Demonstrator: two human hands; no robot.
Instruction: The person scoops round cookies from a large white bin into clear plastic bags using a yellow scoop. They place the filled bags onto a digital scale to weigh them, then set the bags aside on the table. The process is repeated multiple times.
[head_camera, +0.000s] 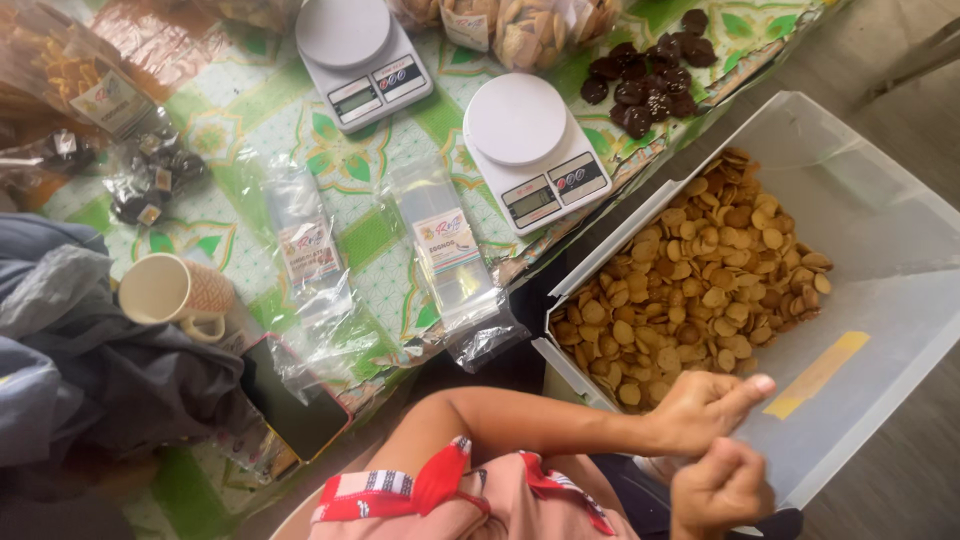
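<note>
Hovering hands: left hand (705, 408) and right hand (720, 488) meet just above the near edge of the clear plastic bin (880, 200), one touching the other.
Left fingers: curled narrow, thumb stretched toward the bin's wall; nothing visible in the grasp.
Right fingers: closed into a loose fist; whether anything sits inside, I cannot tell.
Bin contents: small round tan biscuits (690, 290) heaped against the far-left side, close before the left hand; a yellow strip of tape (818, 374) lies on the bare bottom.
Surface: green-and-white patterned cloth (390, 150) carrying two white digital kitchen scales, one near the bin (530, 150), one farther back (360, 55).
Dark items: pile of round dark brown biscuits (650, 85) beyond the nearer scale.
Packaging: empty clear plastic bags with printed labels (450, 260) lying flat between scales and the surface edge.
Left side: cream mug (170, 292), black phone (290, 400), grey cloth (70, 350).
</note>
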